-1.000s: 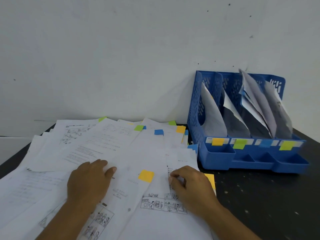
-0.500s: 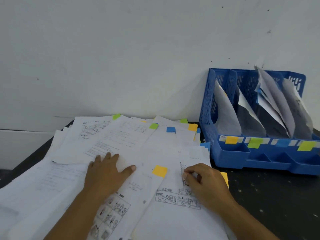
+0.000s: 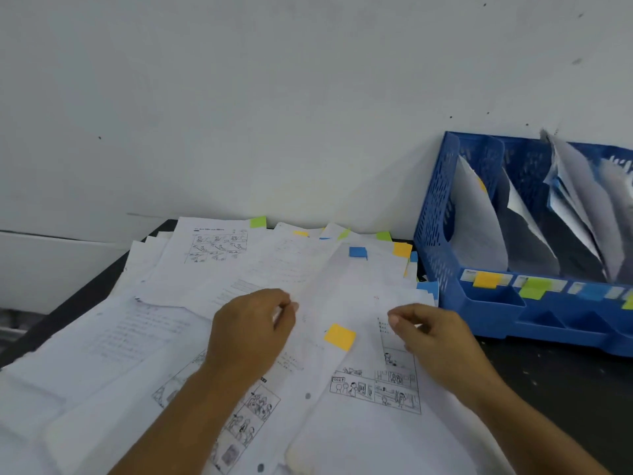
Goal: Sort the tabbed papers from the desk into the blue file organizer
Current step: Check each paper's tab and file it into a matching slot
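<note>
We note left hand (image 3: pixel 251 329) pinching the thin white sheet with the square orange tab (image 3: pixel 339 337); right hand (image 3: pixel 430 335) curled, grip unclear. Perforated blue plastic organizer (image 3: pixel 435 234) beyond right hand.

White tabbed papers (image 3: pixel 239 303) lie spread left of the upright, part-filled blue file organizer (image 3: pixel 442 234).

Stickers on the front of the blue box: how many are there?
4, in a row on the organizer front: orange sticker leftmost, green sticker, blue sticker, yellow-green sticker cut off at the right edge. More may lie beyond.
</note>
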